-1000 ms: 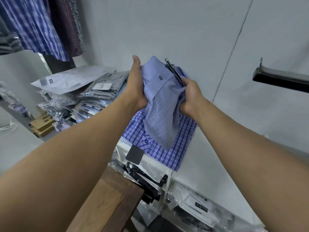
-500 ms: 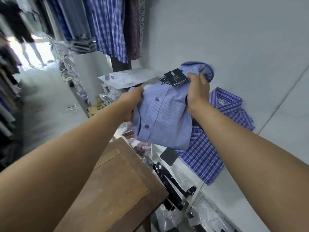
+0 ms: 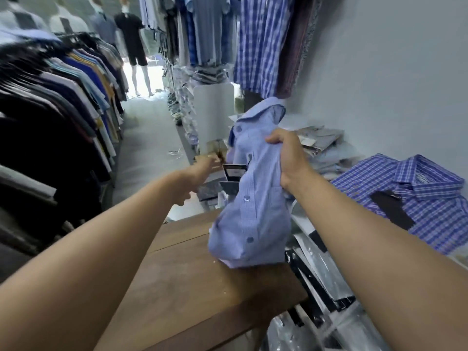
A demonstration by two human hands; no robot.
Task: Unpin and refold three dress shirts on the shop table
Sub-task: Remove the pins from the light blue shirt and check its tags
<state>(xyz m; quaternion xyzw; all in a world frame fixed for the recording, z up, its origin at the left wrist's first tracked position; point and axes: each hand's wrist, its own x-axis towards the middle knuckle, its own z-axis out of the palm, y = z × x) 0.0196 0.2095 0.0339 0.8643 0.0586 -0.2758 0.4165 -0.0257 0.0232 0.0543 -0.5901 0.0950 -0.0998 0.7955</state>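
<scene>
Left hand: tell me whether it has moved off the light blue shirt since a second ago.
Yes. The left hand has let go and reaches away to the left of the light blue shirt, which the right hand alone grips.

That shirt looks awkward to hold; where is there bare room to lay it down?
The wooden table is bare left of the light blue shirt. The white shelf is crowded: the checked shirt and bagged shirts fill it.

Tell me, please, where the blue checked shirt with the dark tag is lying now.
In the head view the blue checked shirt lies flat on the white shelf at the right, against the grey wall, to the right of the right hand.
</scene>
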